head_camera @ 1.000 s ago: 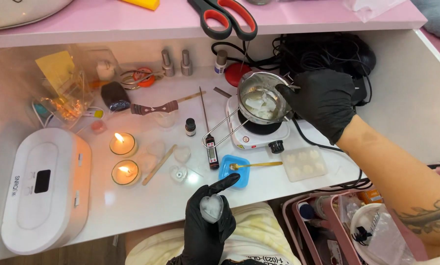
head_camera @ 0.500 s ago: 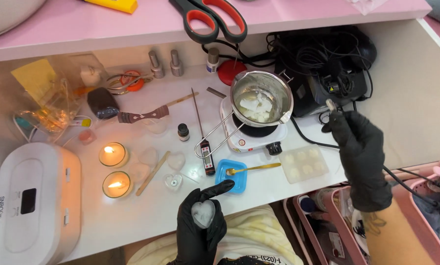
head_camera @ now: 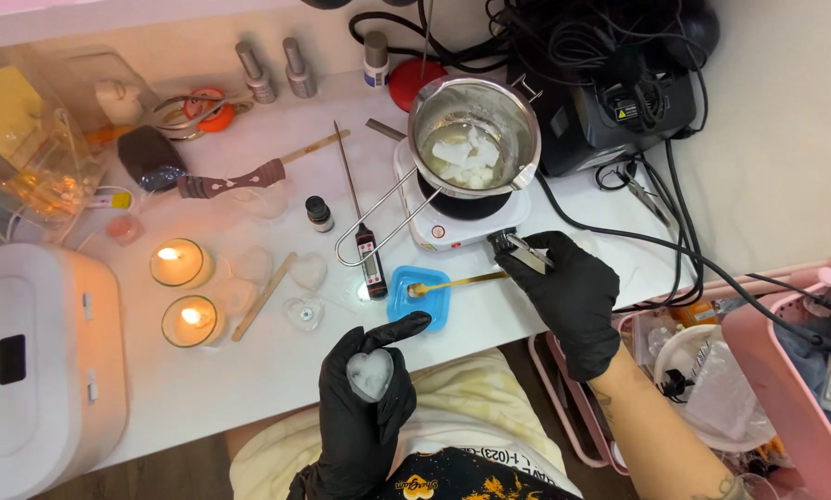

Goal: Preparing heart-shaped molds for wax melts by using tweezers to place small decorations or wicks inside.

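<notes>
A crowded white worktable (head_camera: 276, 380) leaves bare room only along its near edge. There the left hand (head_camera: 364, 407), gloved black, is closed around a clear heart-shaped mould (head_camera: 370, 374), index finger pointing toward the blue dish (head_camera: 418, 298). The right hand (head_camera: 568, 296) pinches metal tweezers (head_camera: 524, 252) just beside the small hotplate (head_camera: 462, 218), under the melting pot (head_camera: 474, 137).

A white tabletop (head_camera: 276, 370) carries two lit candles (head_camera: 179, 264), a wooden stick (head_camera: 262, 296), a probe thermometer (head_camera: 364, 250), a blue dish (head_camera: 418, 298) with a gold spoon (head_camera: 452, 282), a small hotplate (head_camera: 462, 218), and a white box (head_camera: 36, 361).
</notes>
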